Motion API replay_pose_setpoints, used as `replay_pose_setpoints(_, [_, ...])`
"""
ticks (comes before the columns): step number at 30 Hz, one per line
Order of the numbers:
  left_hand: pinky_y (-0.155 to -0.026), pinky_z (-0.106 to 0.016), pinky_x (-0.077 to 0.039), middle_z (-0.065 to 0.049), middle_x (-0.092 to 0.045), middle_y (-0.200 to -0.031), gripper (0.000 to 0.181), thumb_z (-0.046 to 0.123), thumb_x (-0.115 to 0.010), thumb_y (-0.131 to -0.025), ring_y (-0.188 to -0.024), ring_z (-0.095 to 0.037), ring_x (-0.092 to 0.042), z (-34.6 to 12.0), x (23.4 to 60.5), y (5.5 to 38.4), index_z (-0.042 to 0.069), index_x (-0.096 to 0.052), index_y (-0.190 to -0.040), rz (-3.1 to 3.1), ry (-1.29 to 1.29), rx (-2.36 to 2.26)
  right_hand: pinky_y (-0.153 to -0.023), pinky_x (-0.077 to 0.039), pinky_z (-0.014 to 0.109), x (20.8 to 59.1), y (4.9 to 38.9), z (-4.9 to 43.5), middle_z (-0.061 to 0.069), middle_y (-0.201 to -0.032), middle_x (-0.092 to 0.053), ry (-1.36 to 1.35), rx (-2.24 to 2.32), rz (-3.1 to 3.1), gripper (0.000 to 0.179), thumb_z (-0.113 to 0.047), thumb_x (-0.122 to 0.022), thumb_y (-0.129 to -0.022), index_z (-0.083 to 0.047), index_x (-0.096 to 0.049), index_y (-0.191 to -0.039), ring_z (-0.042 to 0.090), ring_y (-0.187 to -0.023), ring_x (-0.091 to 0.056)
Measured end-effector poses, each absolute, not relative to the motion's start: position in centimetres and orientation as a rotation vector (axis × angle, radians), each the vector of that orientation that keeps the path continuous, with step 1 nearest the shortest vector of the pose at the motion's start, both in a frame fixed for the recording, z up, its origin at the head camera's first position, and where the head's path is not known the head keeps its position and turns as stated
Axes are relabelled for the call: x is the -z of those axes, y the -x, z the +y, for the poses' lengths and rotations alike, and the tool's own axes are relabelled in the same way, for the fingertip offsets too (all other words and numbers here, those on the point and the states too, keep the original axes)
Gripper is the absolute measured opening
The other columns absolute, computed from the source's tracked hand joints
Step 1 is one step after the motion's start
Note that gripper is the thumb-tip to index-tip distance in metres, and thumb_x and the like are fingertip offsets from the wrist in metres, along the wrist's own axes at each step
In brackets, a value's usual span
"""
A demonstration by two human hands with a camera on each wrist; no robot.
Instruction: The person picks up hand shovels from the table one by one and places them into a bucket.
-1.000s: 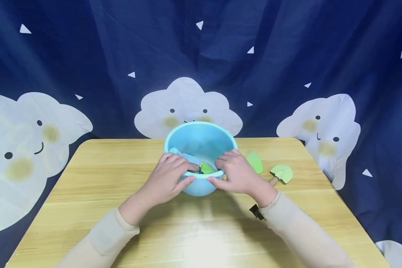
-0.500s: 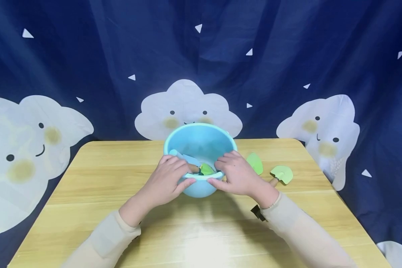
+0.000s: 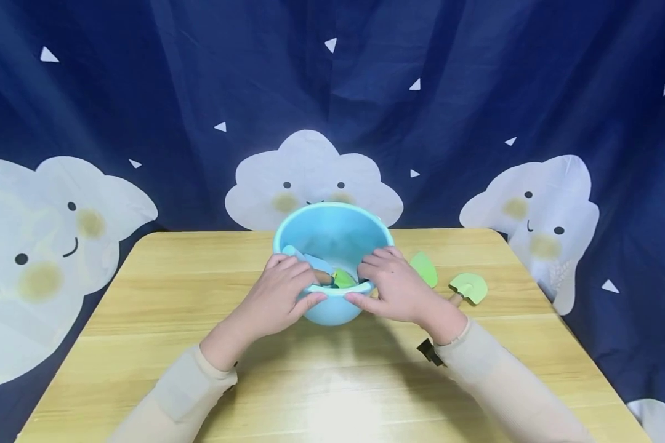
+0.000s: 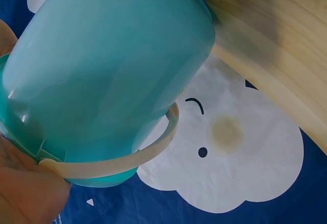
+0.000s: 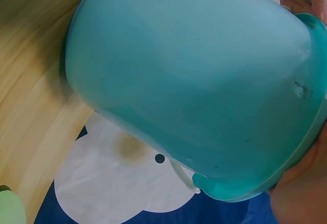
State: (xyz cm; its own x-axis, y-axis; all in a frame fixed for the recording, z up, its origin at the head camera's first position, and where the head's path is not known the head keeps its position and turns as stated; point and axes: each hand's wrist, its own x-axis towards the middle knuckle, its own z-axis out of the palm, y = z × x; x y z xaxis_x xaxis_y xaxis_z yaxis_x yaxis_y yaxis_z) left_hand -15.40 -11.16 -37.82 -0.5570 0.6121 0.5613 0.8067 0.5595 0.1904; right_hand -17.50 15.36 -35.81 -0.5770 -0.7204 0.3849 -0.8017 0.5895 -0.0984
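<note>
Both hands hold the near rim of a light blue plastic bucket [image 3: 332,311]. My left hand [image 3: 274,296] grips it on the left, fingers over the edge and thumb outside. The right hand [image 3: 399,287] grips the rim on the other side in the same way. Inside the bucket lie a toy garden tool with a green head [image 3: 344,279] and wooden handle [image 3: 322,277], and a light blue piece [image 3: 317,263] partly hidden by the left fingers. A cream carrying handle [image 4: 117,165] hangs along the bucket's outside in the left wrist view.
On the wooden table [image 3: 161,301], right of the bucket, lie a green leaf-shaped blade [image 3: 424,269], partly behind the right hand, and a pale green toy shovel [image 3: 470,287] with a wooden handle. A dark blue curtain [image 3: 255,67] with white clouds hangs behind the table.
Hands and bucket keep the same grip and place; only a slight shift of the whole view shows.
</note>
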Motion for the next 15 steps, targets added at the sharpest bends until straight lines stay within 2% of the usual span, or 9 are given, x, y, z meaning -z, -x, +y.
replay_pose_setpoints(4, [-0.094, -0.041, -0.034, 0.006, -0.069, -0.102, 0.045, 0.052, -0.042, -0.104, -0.095, -0.017, -0.055, -11.2, 37.7, 15.5, 0.016, -0.069, -0.109, -2.355, 1.147, 0.596, -0.095, -0.033, 0.045, 35.4, 17.2, 15.4, -0.005, -0.092, -0.058, -1.214, -0.377, -2.535, 0.049, -0.064, -0.048, -0.095, -0.017, -0.063, -0.090, 0.018, -0.092, -0.049])
replay_pose_setpoints(7, [-0.094, -0.041, -0.033, 0.006, -0.068, -0.101, 0.047, 0.054, -0.040, -0.104, -0.095, -0.017, -0.054, -11.3, 37.7, 15.5, 0.016, -0.069, -0.108, -2.365, 1.147, 0.595, -0.099, -0.032, 0.048, 35.2, 17.0, 15.4, 0.000, -0.109, -0.063, -1.212, -0.392, -2.544, 0.052, -0.063, -0.050, -0.095, -0.016, -0.069, -0.105, 0.022, -0.106, -0.052])
replay_pose_setpoints(11, [-0.094, -0.042, -0.033, 0.006, -0.068, -0.102, 0.048, 0.053, -0.040, -0.104, -0.096, -0.017, -0.055, -11.3, 37.7, 15.4, 0.016, -0.069, -0.109, -2.378, 1.153, 0.605, -0.104, -0.032, 0.052, 35.0, 16.7, 15.9, 0.007, -0.129, -0.059, -1.201, -0.418, -2.544, 0.059, -0.064, -0.050, -0.095, -0.016, -0.067, -0.125, 0.027, -0.123, -0.049])
replay_pose_setpoints(15, [-0.095, -0.043, -0.034, 0.005, -0.069, -0.103, 0.042, 0.049, -0.046, -0.104, -0.098, -0.018, -0.055, -11.3, 37.7, 15.4, 0.015, -0.069, -0.110, -2.378, 1.153, 0.605, -0.105, -0.036, 0.054, 34.8, 16.5, 16.7, 0.009, -0.137, -0.055, -1.182, -0.453, -2.545, 0.059, -0.061, -0.053, -0.095, -0.016, -0.064, -0.131, 0.030, -0.128, -0.046])
